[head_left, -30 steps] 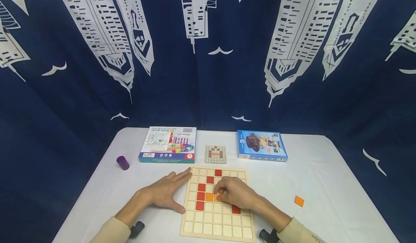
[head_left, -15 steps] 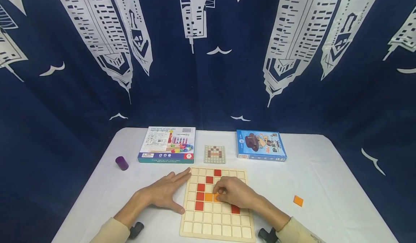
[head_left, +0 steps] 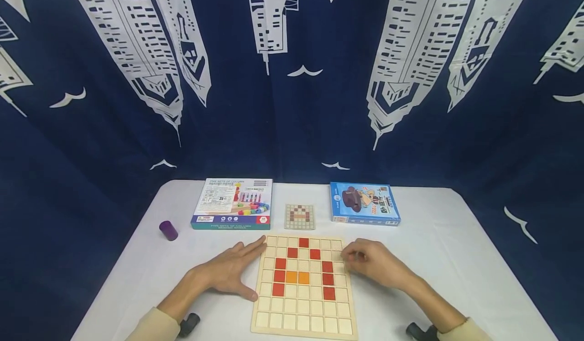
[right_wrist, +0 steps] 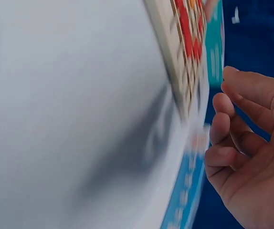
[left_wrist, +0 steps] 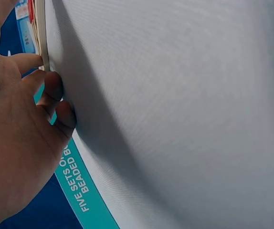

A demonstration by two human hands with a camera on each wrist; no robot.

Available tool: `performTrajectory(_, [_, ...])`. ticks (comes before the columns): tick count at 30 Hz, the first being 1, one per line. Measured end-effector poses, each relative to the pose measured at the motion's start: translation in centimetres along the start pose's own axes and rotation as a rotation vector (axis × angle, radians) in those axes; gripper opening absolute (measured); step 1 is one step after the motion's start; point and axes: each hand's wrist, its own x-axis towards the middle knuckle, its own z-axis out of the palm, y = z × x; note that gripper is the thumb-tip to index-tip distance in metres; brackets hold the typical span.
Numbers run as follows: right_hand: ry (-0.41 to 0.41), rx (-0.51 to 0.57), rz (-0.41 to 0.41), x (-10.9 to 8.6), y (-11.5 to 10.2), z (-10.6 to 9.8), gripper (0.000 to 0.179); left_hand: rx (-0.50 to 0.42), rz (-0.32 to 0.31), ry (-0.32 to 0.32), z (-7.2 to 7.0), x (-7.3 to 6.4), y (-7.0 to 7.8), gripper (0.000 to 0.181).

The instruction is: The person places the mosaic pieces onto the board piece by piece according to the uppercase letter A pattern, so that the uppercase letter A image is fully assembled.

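A pale wooden grid board lies on the table, with several red tiles and two orange tiles in its cells. My left hand rests at the board's left edge, thumb and forefinger spread against it; in the left wrist view the left hand has some fingers bent near that edge. Over the board's upper right edge is my right hand. The right wrist view shows that right hand raised, its fingers loosely bent with nothing between them.
Behind the board lies a small pattern card. A beaded-column box stands to its left, a blue box to its right. A purple cylinder lies at the far left. A dark printed curtain hangs behind the table.
My right hand has let go of the second orange tile and moved right, off the middle of the board. Its forearm now hides the loose orange tile. The left hand stays put.
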Motion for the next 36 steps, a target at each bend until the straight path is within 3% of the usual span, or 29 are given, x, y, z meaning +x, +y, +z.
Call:
performTrajectory(3, [0.030, -0.044, 0.059, -2.0, 1.9, -2.3, 0.019, -0.005, -0.002, 0.001, 0.0, 0.0, 0.0, 0.125])
performTrajectory(6, [0.020, -0.085, 0.175, -3.9, 3.7, -4.3, 0.024, -0.015, -0.002, -0.003, 0.0, 0.0, 0.1, 0.125])
performTrajectory(10, [-0.069, -0.144, 0.363, -5.8, 6.0, -5.8, 0.042, -0.018, -0.009, -0.007, 0.0, -0.1, 0.1, 0.124])
performTrajectory(14, [-0.145, -0.189, 0.450, -6.7, 7.5, -6.1, 0.049, -0.009, -0.011, -0.006, 0.0, -0.1, 0.1, 0.124])
performTrajectory(20, [-0.142, -0.216, 0.427, -6.8, 8.0, -5.7, 0.030, -0.002, -0.006, -0.003, 0.0, -0.1, 0.0, 0.125])
performTrajectory(27, [-0.103, -0.221, 0.389, -6.4, 7.6, -5.4, 0.028, -0.008, -0.009, -0.008, -0.1, -0.1, 0.1, 0.125])
performTrajectory(36, [-0.010, -0.126, 0.273, -4.8, 6.0, -4.4, 0.016, -0.005, -0.008, -0.010, -0.2, -0.1, 0.2, 0.125])
